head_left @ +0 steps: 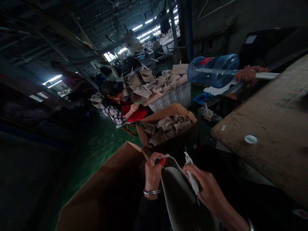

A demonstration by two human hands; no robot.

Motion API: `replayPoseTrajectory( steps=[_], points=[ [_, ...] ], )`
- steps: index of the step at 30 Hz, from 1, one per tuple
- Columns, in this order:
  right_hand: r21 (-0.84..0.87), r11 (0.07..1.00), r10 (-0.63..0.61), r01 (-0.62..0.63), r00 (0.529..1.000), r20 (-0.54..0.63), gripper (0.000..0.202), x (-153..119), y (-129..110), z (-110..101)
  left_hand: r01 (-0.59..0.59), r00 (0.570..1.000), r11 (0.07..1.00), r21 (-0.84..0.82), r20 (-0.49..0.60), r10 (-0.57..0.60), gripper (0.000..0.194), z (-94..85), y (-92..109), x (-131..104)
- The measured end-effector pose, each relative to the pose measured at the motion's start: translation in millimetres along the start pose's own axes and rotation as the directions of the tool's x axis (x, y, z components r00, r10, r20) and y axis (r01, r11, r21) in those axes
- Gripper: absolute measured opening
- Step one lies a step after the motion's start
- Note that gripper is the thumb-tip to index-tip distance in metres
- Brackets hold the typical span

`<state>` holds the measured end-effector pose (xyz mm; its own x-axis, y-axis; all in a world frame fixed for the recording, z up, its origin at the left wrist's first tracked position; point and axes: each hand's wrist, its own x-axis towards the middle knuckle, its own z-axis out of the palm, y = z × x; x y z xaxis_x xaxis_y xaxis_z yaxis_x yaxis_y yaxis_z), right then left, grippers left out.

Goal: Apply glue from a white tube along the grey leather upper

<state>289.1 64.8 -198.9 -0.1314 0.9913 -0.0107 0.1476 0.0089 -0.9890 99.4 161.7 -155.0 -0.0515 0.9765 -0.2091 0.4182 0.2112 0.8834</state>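
My left hand is closed on the rim of a pale grey bag, its thumb in an orange finger cover and a metal bangle at the wrist. The bag hangs with its mouth towards me, and its lower part runs out of view. In my right hand, closed at the bag's right edge, is a slim white-wrapped tool with a thin pointed tip sticking up. Its exact kind I cannot make out.
A large open carton stands at my left. Beyond it, another carton holds beige pieces, near a seated person and a heaped grey crate. At right are a cardboard-covered table with a white cap and a blue water bottle.
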Motion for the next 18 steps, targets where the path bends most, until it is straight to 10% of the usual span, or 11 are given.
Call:
replayPoseTrajectory(
  steps=[13, 18],
  points=[
    [-0.051, 0.997, -0.056, 0.053, 0.996, -0.067, 0.020, -4.7, -1.1, -6.8, -0.008, 1.000, 1.000, 0.004, -0.003, 0.008, 0.016, 6.8, 3.3, -1.5],
    [-0.214, 0.973, -0.151, 0.082, 0.933, -0.327, 0.028, -5.0, -14.3, -4.1, 0.034, 0.999, 0.999, -0.024, 0.002, -0.034, 0.021, -5.8, 6.9, -6.9]
  ],
)
